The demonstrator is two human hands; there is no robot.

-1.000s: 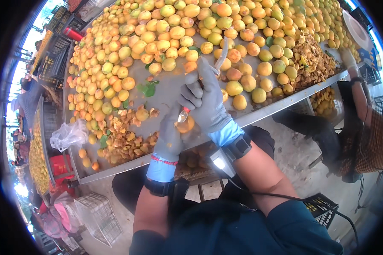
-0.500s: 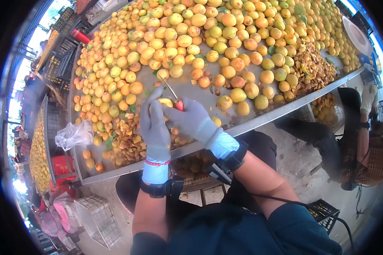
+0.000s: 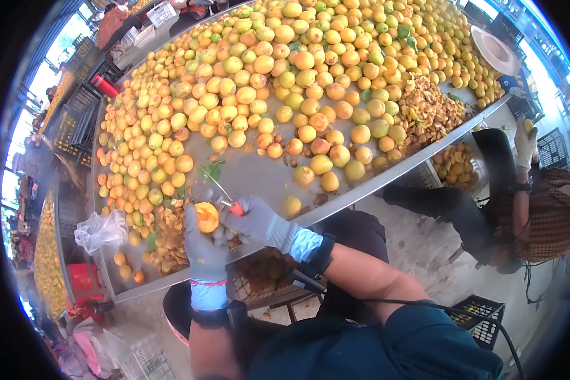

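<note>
We have the cut fruit (image 3: 207, 218) over the near side of the counter (image 3: 259, 177), its orange flesh facing up, gripped in our left hand (image 3: 206, 252). Our right hand (image 3: 259, 221) is wrapped around the red handle of a thin knife (image 3: 236, 208), whose blade slants up and away to the left, seemingly clear of the fruit. As we judge it, the flesh is soft, so we should cradle it without squeezing, hold the left thumb out of the blade's line, and favour short, shallow strokes. A heap of cut pieces (image 3: 171, 250) crowds in just left of our left hand, leaving little room there, and green leaves (image 3: 213, 170) lie beside the knife tip. Beyond spreads the pile of whole fruit (image 3: 253, 63), with a second heap (image 3: 427, 111) to the right. A clear plastic bag (image 3: 101, 231) sits at the left edge, and a black cable (image 3: 437, 307) runs past our right elbow, where it could snag.
</note>
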